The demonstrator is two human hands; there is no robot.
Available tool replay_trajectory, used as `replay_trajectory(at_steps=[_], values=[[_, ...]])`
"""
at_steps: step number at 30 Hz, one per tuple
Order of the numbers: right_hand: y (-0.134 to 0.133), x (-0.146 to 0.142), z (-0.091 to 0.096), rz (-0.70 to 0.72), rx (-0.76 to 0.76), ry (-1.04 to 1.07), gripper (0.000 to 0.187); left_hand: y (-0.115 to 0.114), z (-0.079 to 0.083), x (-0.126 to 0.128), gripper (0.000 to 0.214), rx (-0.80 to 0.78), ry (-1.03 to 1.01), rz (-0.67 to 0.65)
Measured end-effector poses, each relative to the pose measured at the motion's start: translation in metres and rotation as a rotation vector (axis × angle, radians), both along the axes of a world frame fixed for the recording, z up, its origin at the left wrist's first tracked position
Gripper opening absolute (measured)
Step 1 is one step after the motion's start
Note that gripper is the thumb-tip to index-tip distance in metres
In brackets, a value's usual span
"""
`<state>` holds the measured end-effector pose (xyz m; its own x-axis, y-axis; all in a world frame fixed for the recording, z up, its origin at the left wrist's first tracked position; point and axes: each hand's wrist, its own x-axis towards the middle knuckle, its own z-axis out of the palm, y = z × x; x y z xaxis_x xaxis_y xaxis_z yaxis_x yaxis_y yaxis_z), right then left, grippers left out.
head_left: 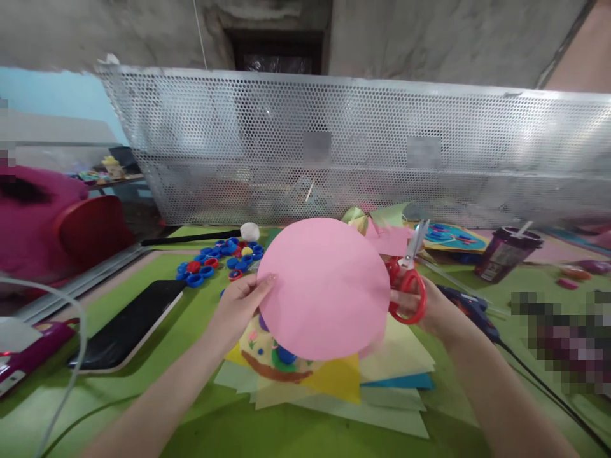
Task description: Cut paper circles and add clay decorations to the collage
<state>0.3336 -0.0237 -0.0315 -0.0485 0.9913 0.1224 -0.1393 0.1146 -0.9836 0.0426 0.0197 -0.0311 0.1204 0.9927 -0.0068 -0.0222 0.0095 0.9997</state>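
A round sheet of pink paper (324,289) is held up in front of me over the table. My left hand (245,299) pinches its left edge between thumb and fingers. On the other side, my right hand (420,305) is closed on red-handled scissors (409,273), blades pointing up, at the paper's right edge. Whether those fingers also grip the paper is hard to see. Below lie stacked coloured sheets (396,356) and a decorated picture (267,362), partly hidden by the pink circle.
Left of the paper are blue and red bottle caps (200,267) and a black phone (128,324). A glue gun (472,312) with a cord, a lidded cup (508,254) with a straw and a blue craft disc (456,236) are at right. Behind stands a perforated metal panel (281,114).
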Motion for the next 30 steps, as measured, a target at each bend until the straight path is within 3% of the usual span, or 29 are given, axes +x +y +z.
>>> replay_trajectory(at_steps=[3,9,14,30], values=[[0.003,0.0,-0.001,-0.037,-0.024,-0.079,0.043,-0.001,0.003,0.001,0.03,-0.02,-0.072,-0.023],[0.013,0.002,-0.001,-0.196,0.028,0.051,0.043,-0.002,0.008,-0.003,0.02,-0.02,-0.125,-0.142],[0.012,0.0,0.003,-0.275,0.09,0.103,0.035,0.001,0.005,-0.004,0.021,-0.013,-0.083,-0.167],[0.016,0.004,0.0,-0.283,0.072,0.165,0.033,0.0,0.005,0.001,0.028,-0.01,0.039,-0.182]])
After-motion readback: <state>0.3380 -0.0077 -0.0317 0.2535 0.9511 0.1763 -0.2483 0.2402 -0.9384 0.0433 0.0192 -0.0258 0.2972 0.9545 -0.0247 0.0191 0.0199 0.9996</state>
